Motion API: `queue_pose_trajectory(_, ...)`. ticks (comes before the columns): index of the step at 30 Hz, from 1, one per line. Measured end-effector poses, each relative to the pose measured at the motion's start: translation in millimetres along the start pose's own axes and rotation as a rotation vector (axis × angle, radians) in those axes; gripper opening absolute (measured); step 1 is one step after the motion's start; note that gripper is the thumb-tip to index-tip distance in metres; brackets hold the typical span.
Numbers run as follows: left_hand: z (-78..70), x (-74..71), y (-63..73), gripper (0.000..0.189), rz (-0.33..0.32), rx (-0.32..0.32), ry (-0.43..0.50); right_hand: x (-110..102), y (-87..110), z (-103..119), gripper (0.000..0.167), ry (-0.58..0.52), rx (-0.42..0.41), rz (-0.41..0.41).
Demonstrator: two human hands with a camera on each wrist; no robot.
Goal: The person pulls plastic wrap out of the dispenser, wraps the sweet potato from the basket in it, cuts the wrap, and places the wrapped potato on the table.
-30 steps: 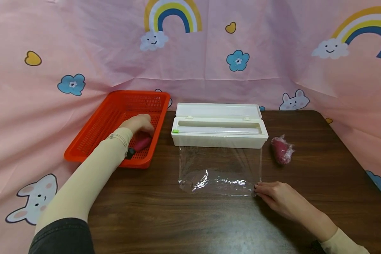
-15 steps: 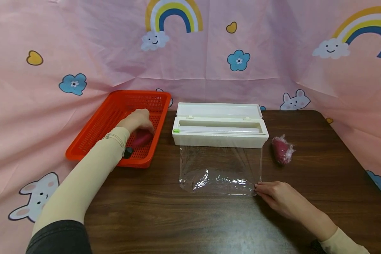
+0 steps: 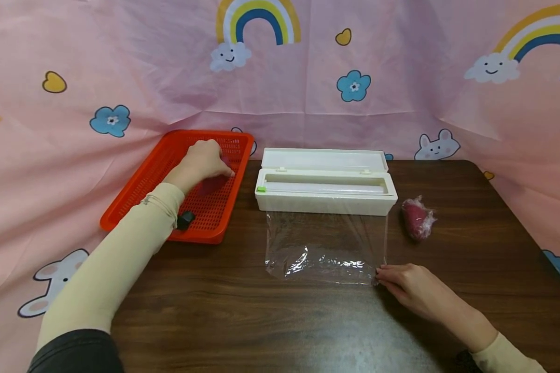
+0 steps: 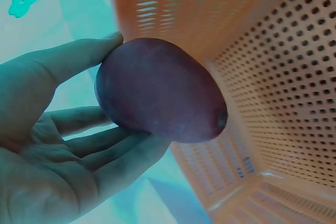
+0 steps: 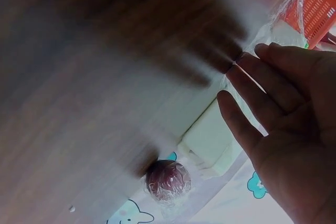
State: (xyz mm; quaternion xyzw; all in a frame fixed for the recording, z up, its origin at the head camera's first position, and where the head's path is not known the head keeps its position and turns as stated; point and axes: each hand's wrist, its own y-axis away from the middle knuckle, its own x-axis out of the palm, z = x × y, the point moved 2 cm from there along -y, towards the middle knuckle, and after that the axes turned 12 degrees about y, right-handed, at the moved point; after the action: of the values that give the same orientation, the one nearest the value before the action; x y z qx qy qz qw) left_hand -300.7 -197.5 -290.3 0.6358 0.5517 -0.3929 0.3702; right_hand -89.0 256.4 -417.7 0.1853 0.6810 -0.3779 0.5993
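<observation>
My left hand (image 3: pixel 204 165) holds a smooth, oval reddish-purple fruit (image 4: pixel 160 90) between thumb and fingers, inside the orange-red plastic basket (image 3: pixel 108 220). In the head view the hand covers much of the fruit; the left wrist view shows its rounded body and a small dark spot at one end. At the right, my right hand (image 3: pixel 413 287) pinches the near right corner of a clear sheet of cling film (image 3: pixel 324 248). The sheet runs from a white cling film dispenser (image 3: pixel 326 204), whose lid stands up with the roll inside.
A reddish piece wrapped in crumpled film (image 3: pixel 417 220) lies right of the dispenser. A small black object (image 3: pixel 184 220) shows below the left wrist. Behind the dark wooden table (image 3: pixel 261 326) hangs a pink patterned cloth (image 3: pixel 308 77).
My left hand has risen and moved toward the back of the basket, with the fruit in its grip. My right hand stays at the film's corner.
</observation>
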Motion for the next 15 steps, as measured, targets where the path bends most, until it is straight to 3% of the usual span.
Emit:
queue_pose_trajectory(5, -21.6, -7.5, 9.0, 0.038, -0.03, 0.039, -0.003, -0.6, 0.1, 0.3, 0.018, 0.004, 0.016, 0.017)
queue_pose_trajectory(15, -65.2, -8.2, 25.3, 0.049, -0.014, 0.124, -0.018, -2.4, -0.4, 0.6, 0.018, -0.005, 0.027, 0.036)
